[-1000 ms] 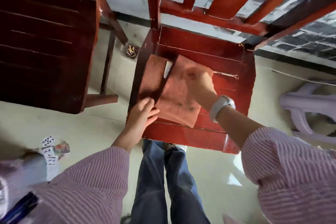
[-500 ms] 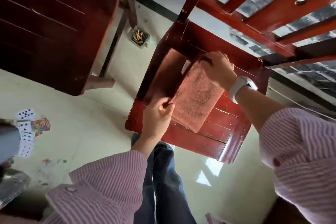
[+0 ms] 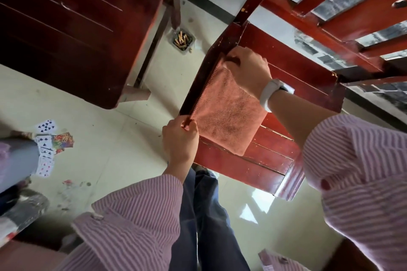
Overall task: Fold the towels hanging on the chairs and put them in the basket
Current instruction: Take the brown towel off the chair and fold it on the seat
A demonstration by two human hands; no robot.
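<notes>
Your left hand (image 3: pixel 180 136) grip pinches the near-left corner and your right hand (image 3: pixel 246 70) grip pins the far-left corner of the orange towel (image 3: pixel 229 114), folded flat on the red chair seat (image 3: pixel 286 68); mid-fold, next likely halve again, basket unseen.

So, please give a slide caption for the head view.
Both hands, left and right, pinch a folded orange towel on a red chair seat.
</notes>
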